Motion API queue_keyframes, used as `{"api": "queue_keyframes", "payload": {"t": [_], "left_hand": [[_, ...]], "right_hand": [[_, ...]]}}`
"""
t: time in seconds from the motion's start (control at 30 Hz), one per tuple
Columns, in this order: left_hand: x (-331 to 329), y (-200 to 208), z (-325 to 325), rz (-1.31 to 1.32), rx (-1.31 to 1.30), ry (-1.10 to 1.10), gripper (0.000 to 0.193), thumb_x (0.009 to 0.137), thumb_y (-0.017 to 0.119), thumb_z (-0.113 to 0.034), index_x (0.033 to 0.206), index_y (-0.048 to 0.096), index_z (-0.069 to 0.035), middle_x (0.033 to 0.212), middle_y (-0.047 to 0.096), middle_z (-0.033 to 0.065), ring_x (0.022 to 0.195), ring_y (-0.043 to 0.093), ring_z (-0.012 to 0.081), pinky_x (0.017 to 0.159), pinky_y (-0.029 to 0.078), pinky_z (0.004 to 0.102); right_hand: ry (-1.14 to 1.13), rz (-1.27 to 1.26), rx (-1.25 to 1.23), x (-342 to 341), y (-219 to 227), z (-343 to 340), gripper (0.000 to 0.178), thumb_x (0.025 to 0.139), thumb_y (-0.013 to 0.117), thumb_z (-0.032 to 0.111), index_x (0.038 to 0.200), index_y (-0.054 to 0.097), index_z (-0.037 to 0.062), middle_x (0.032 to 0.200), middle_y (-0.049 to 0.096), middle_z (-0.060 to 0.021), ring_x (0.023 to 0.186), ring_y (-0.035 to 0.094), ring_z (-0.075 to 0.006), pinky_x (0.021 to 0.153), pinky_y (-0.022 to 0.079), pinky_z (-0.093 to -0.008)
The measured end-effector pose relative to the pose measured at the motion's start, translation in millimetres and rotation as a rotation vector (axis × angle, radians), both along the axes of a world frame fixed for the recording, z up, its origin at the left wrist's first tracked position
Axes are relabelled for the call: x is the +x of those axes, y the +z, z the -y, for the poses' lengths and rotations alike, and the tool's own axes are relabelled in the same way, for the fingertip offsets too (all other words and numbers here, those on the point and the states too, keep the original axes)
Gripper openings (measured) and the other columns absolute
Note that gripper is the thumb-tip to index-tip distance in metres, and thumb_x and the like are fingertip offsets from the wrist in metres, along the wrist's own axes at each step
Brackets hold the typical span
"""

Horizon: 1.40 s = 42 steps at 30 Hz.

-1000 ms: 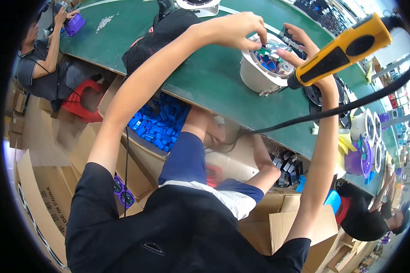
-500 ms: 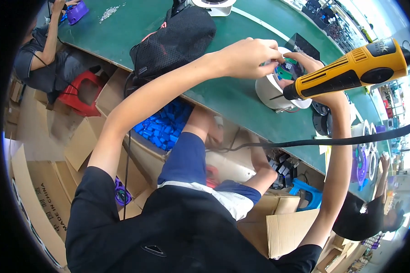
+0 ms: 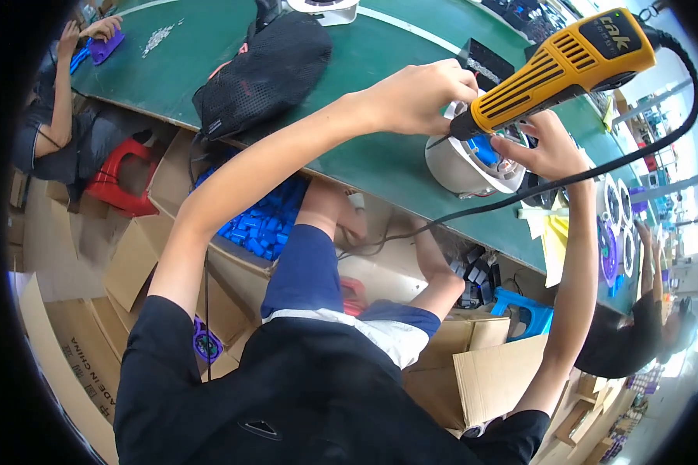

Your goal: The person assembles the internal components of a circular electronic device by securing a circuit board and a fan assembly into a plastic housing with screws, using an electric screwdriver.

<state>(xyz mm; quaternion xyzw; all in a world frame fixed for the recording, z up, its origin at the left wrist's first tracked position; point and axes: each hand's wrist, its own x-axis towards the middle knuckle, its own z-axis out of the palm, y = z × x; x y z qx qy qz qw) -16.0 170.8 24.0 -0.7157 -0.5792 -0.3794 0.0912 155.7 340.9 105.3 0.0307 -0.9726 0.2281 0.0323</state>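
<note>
A white round housing (image 3: 451, 169) stands on the green workbench, and a blue block (image 3: 485, 149) shows inside its opening. My left hand (image 3: 423, 99) is at the housing's far left rim, fingers bent and closed together; their tips are partly hidden, so what they hold cannot be made out. At the right side of the opening is my right hand (image 3: 551, 151), thumb and forefinger apart beside the blue block and some thin wires. A yellow electric screwdriver (image 3: 558, 74) hangs in front of both hands, its dark tip covering part of the housing; neither hand grips it.
Behind the housing is a black tray (image 3: 485, 63) of small parts. A black mesh bag (image 3: 264, 77) lies to the left. The screwdriver's black cable (image 3: 597, 170) crosses before my right wrist. Blue blocks (image 3: 260, 225) fill a carton below the bench. Co-workers sit at both sides.
The green and purple disc seen in the housing's opening no longer shows; the blue block does. My right hand's thumb and fingers have shifted right. The screwdriver appears higher and further left.
</note>
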Motion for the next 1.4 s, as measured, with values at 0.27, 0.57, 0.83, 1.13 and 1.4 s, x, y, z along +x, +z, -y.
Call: {"api": "queue_keyframes", "payload": {"t": [0.27,0.57,0.83,1.13,1.4], "left_hand": [[23,-6,-29,0.056,0.029,0.037,0.023,0.080,0.072,-0.011,0.102,0.066,-0.010,0.093,0.064,0.0109,0.097,0.061,0.0330,0.081,0.054,0.0439],[25,-17,-41,0.140,0.099,-0.094,0.022,0.082,0.073,-0.013,0.102,0.066,-0.007,0.094,0.065,0.0130,0.094,0.060,0.0345,0.082,0.052,0.0434],[33,1,-30,0.628,-0.260,-0.297,0.034,0.084,0.077,-0.024,0.104,0.066,0.001,0.092,0.069,0.0109,0.084,0.061,0.0191,0.081,0.050,0.0345],[38,1,-35,0.550,-0.222,-0.249,0.025,0.081,0.075,-0.018,0.095,0.066,0.001,0.085,0.070,0.0109,0.076,0.060,0.0156,0.073,0.051,0.0313],[35,-7,-35,0.468,-0.195,-0.219,0.019,0.084,0.077,-0.011,0.098,0.073,0.000,0.099,0.072,0.0106,0.092,0.068,0.0192,0.082,0.055,0.0333]], "right_hand": [[-0.057,-0.097,0.104,22,-13,-3,0.044,0.085,0.073,0.022,0.122,0.063,-0.0002,0.119,0.066,-0.0223,0.112,0.061,-0.0376,0.099,0.048,-0.0408],[-0.158,-0.369,0.379,33,-51,-2,0.043,0.081,0.075,0.031,0.117,0.066,0.0091,0.099,0.062,-0.0178,0.093,0.062,-0.0369,0.083,0.052,-0.0442],[-0.115,-0.343,0.272,46,-54,-10,0.042,0.078,0.071,0.020,0.117,0.067,0.0077,0.112,0.063,-0.0214,0.104,0.061,-0.0391,0.092,0.051,-0.0440],[-0.083,-0.373,0.264,49,-55,-3,0.034,0.085,0.068,0.012,0.116,0.066,0.0001,0.120,0.065,-0.0199,0.109,0.059,-0.0375,0.096,0.049,-0.0435],[-0.066,-0.487,0.313,48,-54,1,0.028,0.084,0.066,0.016,0.109,0.067,0.0036,0.096,0.068,-0.0185,0.092,0.064,-0.0384,0.081,0.052,-0.0461]]}}
